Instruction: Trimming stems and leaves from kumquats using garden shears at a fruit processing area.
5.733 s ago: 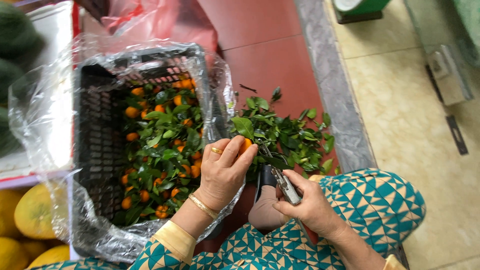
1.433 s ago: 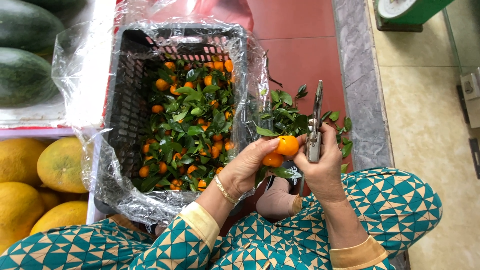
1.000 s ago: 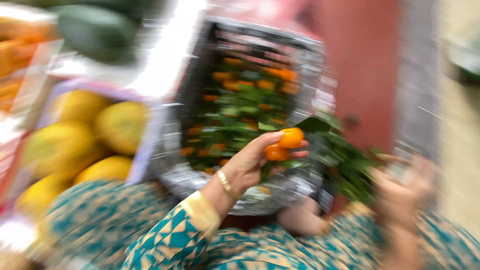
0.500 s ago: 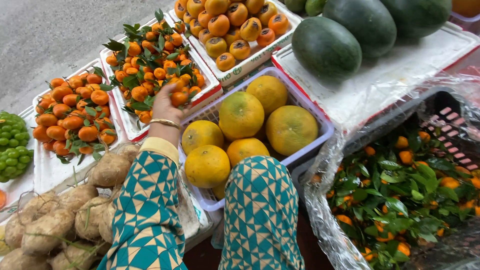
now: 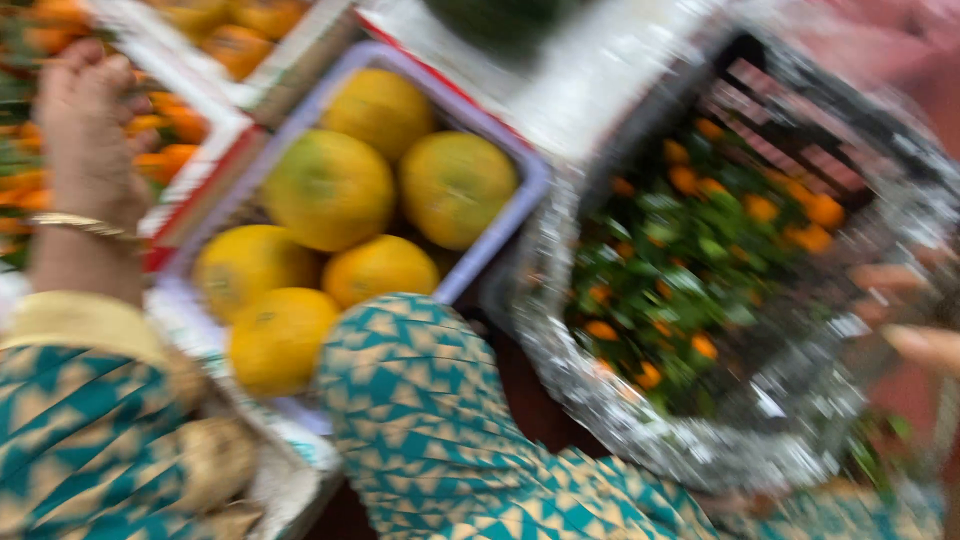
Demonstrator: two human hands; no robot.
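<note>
The picture is blurred by motion. My left hand (image 5: 88,135), with a gold bangle at the wrist, reaches to the far left over a white tray of small oranges (image 5: 178,128); its fingers curl downward and I cannot tell if they hold a fruit. My right hand (image 5: 915,315) shows only as fingertips at the right edge, beside a black crate (image 5: 800,120) lined with clear plastic. Small oranges with green leaves (image 5: 700,235) fill that crate. What the right hand holds is not visible.
A tray with a pale purple rim (image 5: 520,190) holds several large yellow citrus fruits (image 5: 330,190) in the middle. A dark green melon (image 5: 500,15) lies behind it. My knee in teal patterned cloth (image 5: 430,410) is in front. Brown roots (image 5: 215,460) sit at lower left.
The view has swung right, so the crate of leafy oranges is back in sight. My left hand has moved further left over the small-orange tray, and the orange it carried no longer shows.
</note>
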